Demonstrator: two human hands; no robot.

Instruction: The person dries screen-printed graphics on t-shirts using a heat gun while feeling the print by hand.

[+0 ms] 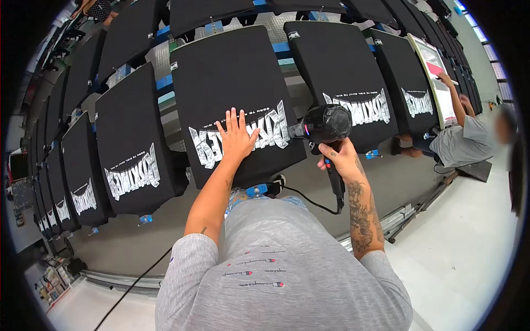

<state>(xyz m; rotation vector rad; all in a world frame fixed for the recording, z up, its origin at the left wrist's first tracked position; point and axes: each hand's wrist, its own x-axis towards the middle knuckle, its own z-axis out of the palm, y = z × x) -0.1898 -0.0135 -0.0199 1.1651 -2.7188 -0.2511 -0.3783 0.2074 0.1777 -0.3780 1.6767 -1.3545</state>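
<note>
My left hand (236, 137) lies flat, fingers spread, on the white printed lettering of a black T-shirt (226, 71) stretched over a board. In my right hand (341, 158) is a black hair dryer (327, 123), gripped by its handle. Its nozzle points left at the right end of the print (279, 124), close above the cloth. From the handle a black cord loops down and back toward my waist. Part of the lettering is hidden under my left hand.
More boards with printed black shirts (130, 143) line both sides, and another row stands behind. On the right, a co-worker (466, 138) reaches over a framed screen (436, 77). A metal rail (132, 281) runs along the floor near me.
</note>
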